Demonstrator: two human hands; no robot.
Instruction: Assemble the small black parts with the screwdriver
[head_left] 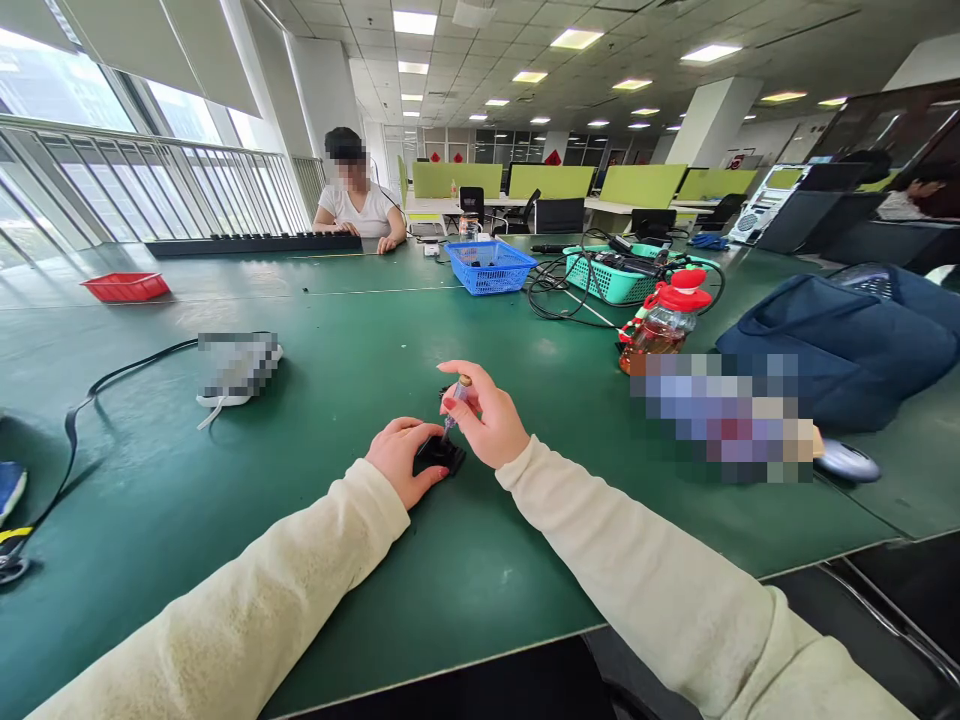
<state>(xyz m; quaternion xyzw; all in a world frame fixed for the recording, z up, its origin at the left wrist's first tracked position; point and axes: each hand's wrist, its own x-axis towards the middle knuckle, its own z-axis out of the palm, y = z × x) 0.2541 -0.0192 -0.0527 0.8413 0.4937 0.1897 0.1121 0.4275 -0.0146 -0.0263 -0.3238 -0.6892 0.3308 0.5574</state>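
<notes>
My left hand (405, 458) is closed around the side of a small black plastic part (442, 456), pressing it against the green table. In my right hand (484, 415) is a screwdriver (457, 402) with a clear handle and a brownish end cap. Its shaft points down and its tip meets the black part. The index finger of that hand stretches out over the top of the handle. Something small and dark shows just behind the right fingers, mostly hidden.
On the green table (337, 340) stand a red tray (127, 287), a blue basket (491, 268), a teal basket (611, 280) with cables, and a red-lidded bottle (664, 325). A navy bag (840, 340) lies right. Across sits a person (360, 205) beside a long black strip (255, 244).
</notes>
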